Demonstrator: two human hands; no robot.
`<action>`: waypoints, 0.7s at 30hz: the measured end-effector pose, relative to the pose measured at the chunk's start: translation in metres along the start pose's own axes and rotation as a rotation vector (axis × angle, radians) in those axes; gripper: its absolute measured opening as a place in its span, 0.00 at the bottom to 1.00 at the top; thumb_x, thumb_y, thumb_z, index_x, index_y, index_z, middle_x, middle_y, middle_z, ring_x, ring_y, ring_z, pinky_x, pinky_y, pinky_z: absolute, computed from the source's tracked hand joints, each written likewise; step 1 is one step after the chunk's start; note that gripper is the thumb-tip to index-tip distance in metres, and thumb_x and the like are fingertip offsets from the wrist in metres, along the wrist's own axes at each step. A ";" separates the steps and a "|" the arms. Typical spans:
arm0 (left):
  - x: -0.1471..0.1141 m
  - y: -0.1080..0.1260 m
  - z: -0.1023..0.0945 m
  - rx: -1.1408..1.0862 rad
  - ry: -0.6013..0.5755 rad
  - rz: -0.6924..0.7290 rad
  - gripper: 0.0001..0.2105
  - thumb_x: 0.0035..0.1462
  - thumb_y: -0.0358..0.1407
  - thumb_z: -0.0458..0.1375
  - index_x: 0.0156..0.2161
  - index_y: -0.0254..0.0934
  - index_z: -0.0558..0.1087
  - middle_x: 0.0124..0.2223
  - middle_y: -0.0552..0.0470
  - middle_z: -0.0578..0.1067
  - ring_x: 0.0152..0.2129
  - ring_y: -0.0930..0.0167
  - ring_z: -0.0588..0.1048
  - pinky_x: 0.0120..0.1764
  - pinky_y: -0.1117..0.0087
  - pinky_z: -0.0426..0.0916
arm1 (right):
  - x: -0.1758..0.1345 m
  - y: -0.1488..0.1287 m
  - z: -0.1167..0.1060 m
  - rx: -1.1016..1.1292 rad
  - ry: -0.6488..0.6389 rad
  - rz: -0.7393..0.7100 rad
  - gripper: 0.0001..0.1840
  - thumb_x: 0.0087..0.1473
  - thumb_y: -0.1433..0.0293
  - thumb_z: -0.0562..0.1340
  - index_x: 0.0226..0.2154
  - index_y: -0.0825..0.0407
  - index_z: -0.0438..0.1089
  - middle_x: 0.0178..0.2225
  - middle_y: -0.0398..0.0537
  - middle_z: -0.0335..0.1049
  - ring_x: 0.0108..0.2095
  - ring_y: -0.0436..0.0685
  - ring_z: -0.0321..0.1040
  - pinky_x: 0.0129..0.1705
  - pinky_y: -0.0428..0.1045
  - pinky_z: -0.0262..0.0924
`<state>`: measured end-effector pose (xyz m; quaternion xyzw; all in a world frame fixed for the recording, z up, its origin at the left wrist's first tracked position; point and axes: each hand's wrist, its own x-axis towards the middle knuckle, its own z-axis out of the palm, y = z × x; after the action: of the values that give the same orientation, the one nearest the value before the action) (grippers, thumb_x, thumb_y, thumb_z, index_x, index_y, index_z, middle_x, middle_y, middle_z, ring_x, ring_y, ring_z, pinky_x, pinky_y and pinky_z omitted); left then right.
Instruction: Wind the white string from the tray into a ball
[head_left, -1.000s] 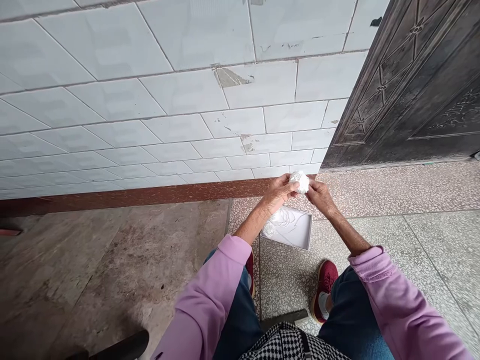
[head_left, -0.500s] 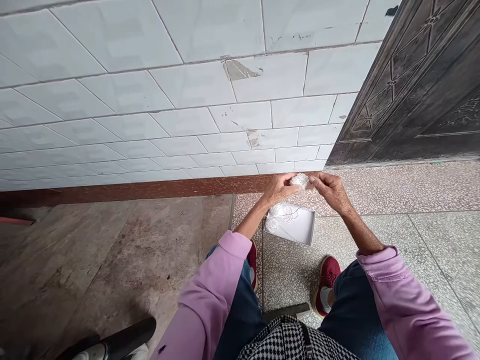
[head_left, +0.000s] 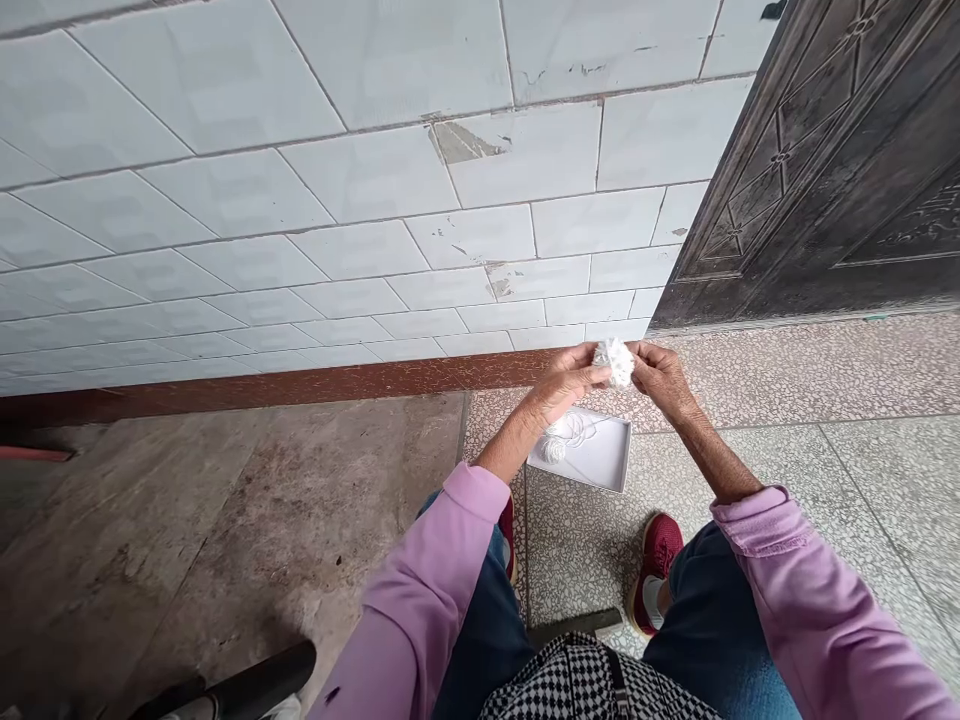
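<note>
My left hand (head_left: 571, 380) grips a white, ruffled yarn piece (head_left: 615, 362), rounded and flower-like, between thumb and fingers. At its right edge, my right hand (head_left: 660, 378) is closed in a pinch against the piece; what the fingertips hold is hidden. Below the hands, a shallow white box (head_left: 611, 455) rests on the floor. In its left part lie loose loops of white yarn (head_left: 577, 430) and a small white ball of yarn (head_left: 553, 450). My left wrist partly covers the box's upper left corner.
A white tiled wall (head_left: 360, 240) with a brown skirting strip (head_left: 337, 385) rises just ahead. At right stands a dark carved door (head_left: 847, 200). A dark flat bar (head_left: 577, 628) lies between my red shoes (head_left: 660, 550). A black cylinder (head_left: 262, 680) is at lower left.
The white yarn piece has turned to show more of its ruffled face and moved slightly right. My right fingers are now closer against its edge. The box stays in place.
</note>
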<state>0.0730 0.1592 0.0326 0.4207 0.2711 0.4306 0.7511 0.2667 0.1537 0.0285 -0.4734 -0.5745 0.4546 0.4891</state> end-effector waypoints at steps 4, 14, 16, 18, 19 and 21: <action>0.006 -0.002 0.000 -0.175 0.152 0.048 0.31 0.38 0.36 0.82 0.49 0.40 0.80 0.47 0.49 0.81 0.41 0.68 0.79 0.42 0.67 0.72 | -0.003 0.002 0.003 -0.081 -0.014 -0.073 0.28 0.59 0.46 0.69 0.23 0.49 0.65 0.20 0.38 0.54 0.23 0.49 0.48 0.26 0.48 0.44; 0.001 0.015 -0.005 -0.283 0.299 0.130 0.19 0.48 0.30 0.76 0.45 0.37 0.80 0.47 0.49 0.80 0.42 0.70 0.77 0.43 0.70 0.72 | -0.015 -0.004 0.024 -0.134 -0.120 -0.100 0.32 0.65 0.40 0.64 0.27 0.49 0.70 0.20 0.39 0.57 0.23 0.50 0.51 0.27 0.49 0.48; 0.000 0.025 -0.011 -0.338 0.353 0.168 0.16 0.51 0.29 0.74 0.46 0.37 0.80 0.50 0.48 0.79 0.45 0.69 0.77 0.43 0.71 0.73 | -0.016 -0.007 0.025 -0.103 -0.133 -0.073 0.32 0.64 0.38 0.64 0.29 0.50 0.71 0.20 0.38 0.57 0.22 0.50 0.51 0.26 0.49 0.47; -0.002 0.038 -0.022 -0.380 0.419 0.219 0.16 0.56 0.28 0.71 0.50 0.38 0.80 0.52 0.46 0.78 0.48 0.68 0.77 0.44 0.72 0.73 | -0.015 -0.007 0.023 -0.077 -0.148 -0.052 0.33 0.63 0.37 0.65 0.31 0.50 0.74 0.20 0.38 0.56 0.22 0.50 0.50 0.25 0.49 0.46; -0.003 0.045 -0.029 -0.394 0.455 0.247 0.17 0.58 0.27 0.69 0.52 0.38 0.80 0.53 0.46 0.78 0.49 0.68 0.77 0.44 0.73 0.74 | -0.014 -0.006 0.021 -0.072 -0.149 -0.048 0.33 0.62 0.37 0.65 0.31 0.50 0.74 0.20 0.38 0.56 0.22 0.50 0.50 0.25 0.48 0.46; -0.007 0.061 -0.047 -0.419 0.533 0.300 0.19 0.60 0.27 0.67 0.56 0.39 0.79 0.54 0.45 0.78 0.49 0.67 0.77 0.43 0.73 0.75 | -0.011 0.000 0.013 -0.079 -0.133 -0.043 0.33 0.60 0.36 0.67 0.29 0.50 0.72 0.19 0.38 0.56 0.22 0.49 0.49 0.24 0.48 0.45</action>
<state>0.0083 0.1883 0.0622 0.1662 0.2985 0.6763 0.6526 0.2544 0.1423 0.0257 -0.4487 -0.6332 0.4514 0.4403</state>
